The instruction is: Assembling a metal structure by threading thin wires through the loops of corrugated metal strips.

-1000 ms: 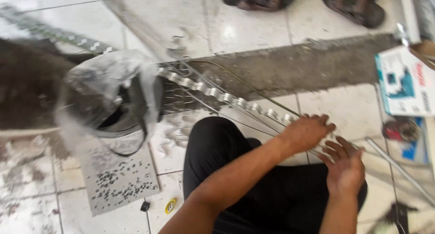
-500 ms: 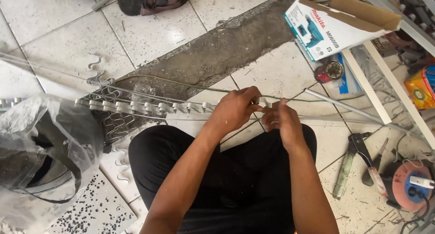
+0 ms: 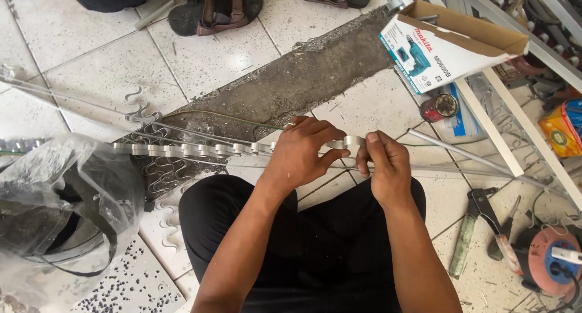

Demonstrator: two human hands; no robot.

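I sit on a tiled floor with my knees up. My left hand grips a long silvery notched metal strip that runs leftward across the floor. My right hand pinches the strip's right end between thumb and fingers, close beside the left hand. Thin metal rods and wavy wire pieces lie under and beside the strip.
A clear plastic bag with dark contents sits at left. A cardboard tool box, a small red tin, pliers and a cable reel lie at right. Another person's sandalled feet are at top.
The view has swung left to right and steadied. My hands came together on the right end of the metal strip, and both now hold it.
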